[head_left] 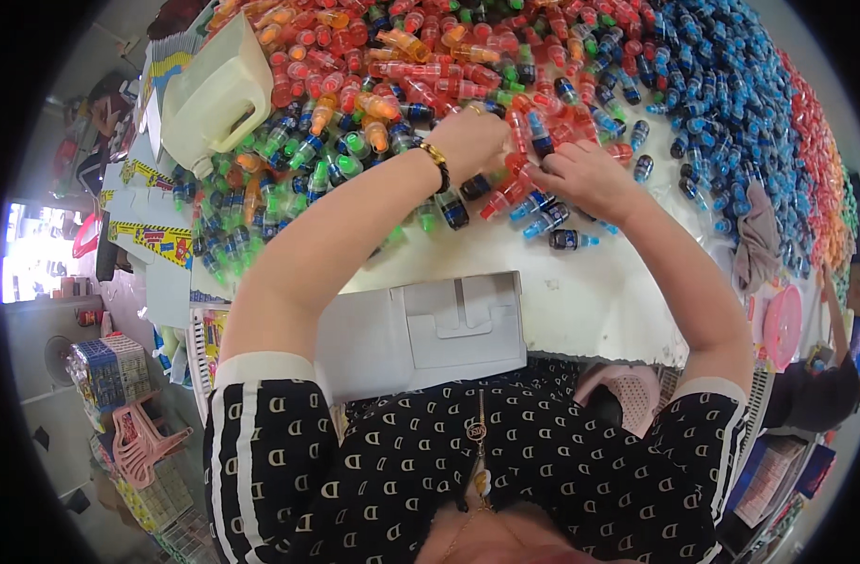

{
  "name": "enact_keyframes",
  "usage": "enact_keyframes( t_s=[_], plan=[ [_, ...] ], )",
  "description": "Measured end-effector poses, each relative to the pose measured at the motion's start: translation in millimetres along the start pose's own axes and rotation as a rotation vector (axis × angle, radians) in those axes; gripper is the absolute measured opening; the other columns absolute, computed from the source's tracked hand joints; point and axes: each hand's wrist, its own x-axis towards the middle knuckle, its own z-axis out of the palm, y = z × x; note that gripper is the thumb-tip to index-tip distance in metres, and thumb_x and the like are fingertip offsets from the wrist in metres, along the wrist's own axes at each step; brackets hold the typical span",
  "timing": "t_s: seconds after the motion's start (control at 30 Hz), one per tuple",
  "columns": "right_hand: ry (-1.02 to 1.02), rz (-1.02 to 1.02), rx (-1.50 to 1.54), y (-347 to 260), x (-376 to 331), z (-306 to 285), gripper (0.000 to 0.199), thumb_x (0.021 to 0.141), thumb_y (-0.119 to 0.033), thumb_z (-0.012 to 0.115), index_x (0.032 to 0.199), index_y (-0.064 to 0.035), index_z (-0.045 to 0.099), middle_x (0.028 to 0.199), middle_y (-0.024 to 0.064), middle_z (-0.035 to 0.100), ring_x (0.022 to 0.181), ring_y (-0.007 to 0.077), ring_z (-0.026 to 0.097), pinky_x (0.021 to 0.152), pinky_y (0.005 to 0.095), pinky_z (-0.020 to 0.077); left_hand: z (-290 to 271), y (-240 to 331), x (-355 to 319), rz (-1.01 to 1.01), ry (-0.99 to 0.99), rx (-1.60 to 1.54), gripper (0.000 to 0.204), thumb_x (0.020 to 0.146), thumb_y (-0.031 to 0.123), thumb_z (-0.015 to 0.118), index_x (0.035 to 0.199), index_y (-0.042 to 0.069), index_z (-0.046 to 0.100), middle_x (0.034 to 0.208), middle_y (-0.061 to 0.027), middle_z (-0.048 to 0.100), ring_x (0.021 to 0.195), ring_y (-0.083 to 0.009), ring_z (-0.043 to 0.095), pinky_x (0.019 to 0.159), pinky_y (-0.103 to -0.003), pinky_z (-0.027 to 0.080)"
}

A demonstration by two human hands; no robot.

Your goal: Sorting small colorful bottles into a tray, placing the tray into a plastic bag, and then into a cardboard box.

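The left hand [479,141] and right hand [590,180] are among small coloured bottles [500,197], upper centre; whether fingers [560,164] clamp any, I cannot tell. Open white box [366,331] lies below.

Pretty sure this is a small workshop, more like a packing floor than anybody's home, because the big white table [580,305] is buried in little plastic bottles [731,122] heaped up roughly by colour, way more than any household would own. There's also an open white cardboard box [463,324] at the near edge and printed card pieces [153,240] off to the left. Add the stacked crates [110,371], a pink plastic stool [140,446] and another person [815,390] over on the right, and it's totally a shared workspace.
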Motion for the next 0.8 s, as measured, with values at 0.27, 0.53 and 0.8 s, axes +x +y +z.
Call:
enact_keyframes(
  t_s=[0.27, 0.53, 0.8],
  plan=[
    [0.065, -0.114, 0.095, -7, 23, 6, 0.022, 0.078, -0.01, 0.06, 0.098, -0.0143, 0.065, 0.089, 0.0025, 0.058, 0.085, 0.0231, 0.057, 0.073, 0.0347, 0.0466, -53, 19, -48, -0.513, 0.384, -1.064, 0.026, 0.089, 0.027, 0.067, 0.095, 0.003, 0.061, 0.08, -0.0042, 0.068, 0.067, -0.0123, 0.062, 0.056, -0.027, 0.046],
    [0.228, 0.087, 0.657, -123, 7, -82, 0.025, 0.072, -0.009, 0.07, 0.097, -0.0166, 0.069, 0.088, 0.0045, 0.061, 0.08, 0.025, 0.058, 0.063, 0.0362, 0.0464, -85, 103, -178, -0.527, 0.196, -1.291, 0.02, 0.09, 0.019, 0.066, 0.098, 0.002, 0.06, 0.083, -0.0045, 0.065, 0.068, -0.0074, 0.058, 0.058, -0.025, 0.047],
    [0.054, -0.048, 0.894, -216, -35, -33, 0.029, 0.074, -0.014, 0.069, 0.104, -0.015, 0.068, 0.094, 0.0047, 0.063, 0.087, 0.0237, 0.058, 0.074, 0.0346, 0.047, -44, 153, -235, -0.194, -0.421, -0.914, 0.031, 0.089, 0.02, 0.06, 0.113, 0.001, 0.056, 0.102, -0.0201, 0.063, 0.094, -0.0339, 0.061, 0.083, -0.04, 0.05]
  ],
)
